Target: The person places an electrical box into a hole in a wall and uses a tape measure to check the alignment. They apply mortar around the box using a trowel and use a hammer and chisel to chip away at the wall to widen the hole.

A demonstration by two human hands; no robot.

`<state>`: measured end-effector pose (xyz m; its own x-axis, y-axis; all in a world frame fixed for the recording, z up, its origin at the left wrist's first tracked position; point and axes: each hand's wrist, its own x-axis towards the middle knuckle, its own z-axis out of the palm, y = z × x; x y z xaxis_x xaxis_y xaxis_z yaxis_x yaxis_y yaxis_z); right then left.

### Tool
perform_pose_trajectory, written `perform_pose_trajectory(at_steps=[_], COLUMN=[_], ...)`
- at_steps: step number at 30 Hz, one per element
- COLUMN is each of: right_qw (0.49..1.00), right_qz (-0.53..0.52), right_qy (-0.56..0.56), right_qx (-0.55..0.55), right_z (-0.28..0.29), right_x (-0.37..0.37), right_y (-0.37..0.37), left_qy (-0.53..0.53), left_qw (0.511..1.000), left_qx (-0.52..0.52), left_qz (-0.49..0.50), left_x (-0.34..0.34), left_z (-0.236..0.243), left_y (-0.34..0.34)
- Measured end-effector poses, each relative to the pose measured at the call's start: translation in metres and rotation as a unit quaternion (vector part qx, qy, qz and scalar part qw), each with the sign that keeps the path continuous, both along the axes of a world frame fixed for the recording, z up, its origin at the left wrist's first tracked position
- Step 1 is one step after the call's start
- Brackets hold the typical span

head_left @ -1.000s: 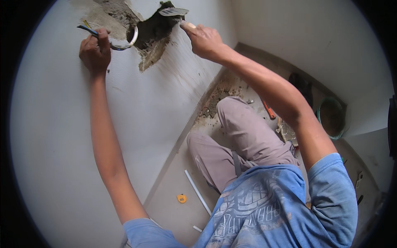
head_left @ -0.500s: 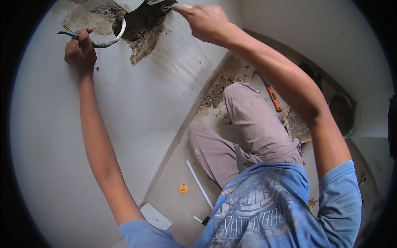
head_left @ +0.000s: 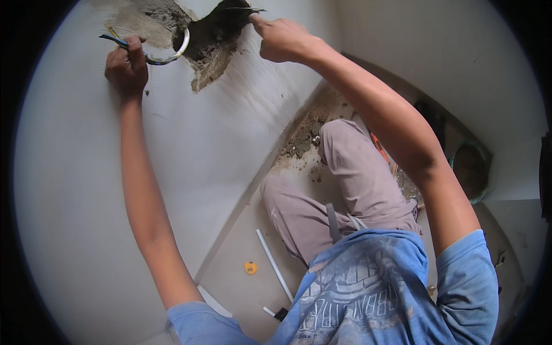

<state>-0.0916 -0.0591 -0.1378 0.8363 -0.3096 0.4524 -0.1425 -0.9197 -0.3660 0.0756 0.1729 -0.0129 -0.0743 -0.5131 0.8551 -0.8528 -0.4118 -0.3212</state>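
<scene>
My left hand (head_left: 126,68) is closed around a bundle of electrical wires (head_left: 112,39), blue, yellow and dark, against the pale wall. The wires run from a curved white conduit (head_left: 186,41) that comes out of a ragged hole (head_left: 221,31) broken in the wall. At the right edge of this hole, my right hand (head_left: 286,40) grips a trowel whose thin blade (head_left: 244,8) shows nearly edge-on. Its handle is mostly hidden in my fingers. Rough grey mortar (head_left: 158,17) lies on the wall beside the conduit.
Rubble (head_left: 302,138) lies along the wall base. A hammer's orange handle (head_left: 378,146) shows past my knee, partly behind my right arm; a bucket (head_left: 470,169) stands farther right. A yellow tape measure (head_left: 250,268), white tube (head_left: 273,261) and flat white piece (head_left: 214,302) lie on the floor.
The view has shifted slightly. My right hand has come a little closer to the hole, and the trowel blade has turned from its flat side to its edge. My left hand keeps the wires.
</scene>
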Motion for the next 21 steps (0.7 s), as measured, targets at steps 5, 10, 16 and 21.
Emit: perform_pose_trajectory(at_steps=[5,10,16,21], right_qw=[0.945,0.87,0.75,0.709], right_qz=[0.054,0.082,0.115,0.124], right_qy=[0.12,0.176,0.131,0.047], right_qx=[0.299,0.454,0.638,0.692], right_z=[0.065,0.092,0.087,0.074], right_x=[-0.042,-0.032,0.001,0.017], right_y=[-0.014,-0.026,-0.035,0.007], left_qy=[-0.041,-0.047,-0.049,-0.037], left_qw=[0.998,0.998,0.995,0.997], left_qx=[-0.012,-0.021,-0.035,-0.025], left_qz=[-0.042,-0.045,-0.083,-0.067], left_x=[0.0,0.001,-0.01,-0.009], left_z=[0.005,0.003,0.004,0.007], left_y=[0.001,0.003,-0.005,0.003])
